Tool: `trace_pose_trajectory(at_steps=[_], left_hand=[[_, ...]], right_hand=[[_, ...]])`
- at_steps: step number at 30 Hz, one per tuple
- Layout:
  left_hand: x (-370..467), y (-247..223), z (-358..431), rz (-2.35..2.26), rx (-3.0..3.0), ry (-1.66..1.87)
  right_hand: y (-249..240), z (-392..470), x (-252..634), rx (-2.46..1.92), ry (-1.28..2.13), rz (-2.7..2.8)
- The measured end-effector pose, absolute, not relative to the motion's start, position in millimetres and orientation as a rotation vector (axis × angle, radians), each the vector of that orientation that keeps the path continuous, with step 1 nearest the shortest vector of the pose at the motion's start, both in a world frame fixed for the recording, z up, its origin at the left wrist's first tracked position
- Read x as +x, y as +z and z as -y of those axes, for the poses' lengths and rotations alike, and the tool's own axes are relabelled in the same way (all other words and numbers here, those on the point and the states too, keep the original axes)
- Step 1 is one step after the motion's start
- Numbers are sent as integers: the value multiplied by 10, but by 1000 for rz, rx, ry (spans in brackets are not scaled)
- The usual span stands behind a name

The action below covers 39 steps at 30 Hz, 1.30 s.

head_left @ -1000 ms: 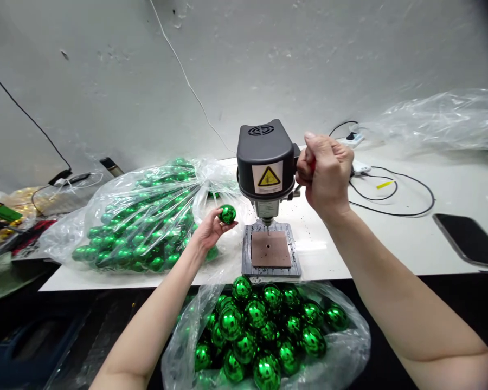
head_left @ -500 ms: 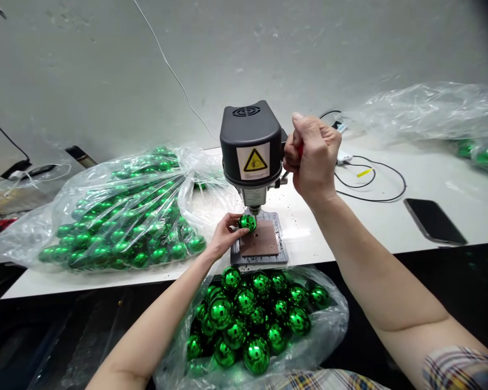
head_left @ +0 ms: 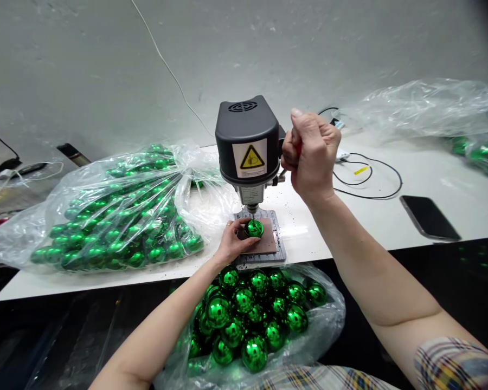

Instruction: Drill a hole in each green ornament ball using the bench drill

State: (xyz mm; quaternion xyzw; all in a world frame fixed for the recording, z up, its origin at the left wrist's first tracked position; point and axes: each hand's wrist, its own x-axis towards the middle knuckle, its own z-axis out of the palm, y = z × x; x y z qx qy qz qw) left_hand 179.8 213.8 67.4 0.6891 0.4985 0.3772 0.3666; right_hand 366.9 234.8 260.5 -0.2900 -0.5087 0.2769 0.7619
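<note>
A black drill press point(head_left: 248, 141) with a yellow warning label stands on the white table. Beneath its chuck, my left hand point(head_left: 235, 238) pinches a shiny green ball point(head_left: 254, 228) between thumb and fingers. The ball is over the brown board point(head_left: 267, 242) on the press base, and a thin bit meets or nearly meets its top. My right hand point(head_left: 312, 149) is wrapped round the red-tipped lever at the press's right side; the fist hides most of the lever.
An open plastic bag of green balls point(head_left: 254, 352) lies below the table edge. Left of the press is a large clear bag of green balls point(head_left: 117, 216). On the right are a phone point(head_left: 430, 218), cables point(head_left: 399, 181) and another plastic bag point(head_left: 431, 111).
My left hand has moved the green ball slightly right and down, to directly below the drill bit. My right hand keeps its hold on the lever. The whole view has shifted slightly.
</note>
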Motion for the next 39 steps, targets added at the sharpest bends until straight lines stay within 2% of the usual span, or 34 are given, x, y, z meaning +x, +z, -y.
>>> trace_pose_trajectory(at_steps=[9,17,25,30,34,36,39], left_hand=[[1808,639,-2143,-1252,1752,977],[1816,678,-2130,-1254,1737,954],[1789,679,-2132,-1244,1752,954],[1840,689,-2151,-1262,1718,935],[1773,935,-2004,-1353,1710,948],[1595,1169,-1871,-1342,1800,768],[1221,1501,-1786,-1115,1930,173]], right_hand=[[2333,-2049,3612,-579,419,1111],[1907,-2050,3651,-296,225,1247],[1711,-2083,3720,-103,58,1439],[2079,-2110,3623,-321,209,1132],[2578,-2287,3620,-526,637,970],[2711,-2376,3649,-576,780,941],[2744,-2437,3670,-593,811,956]])
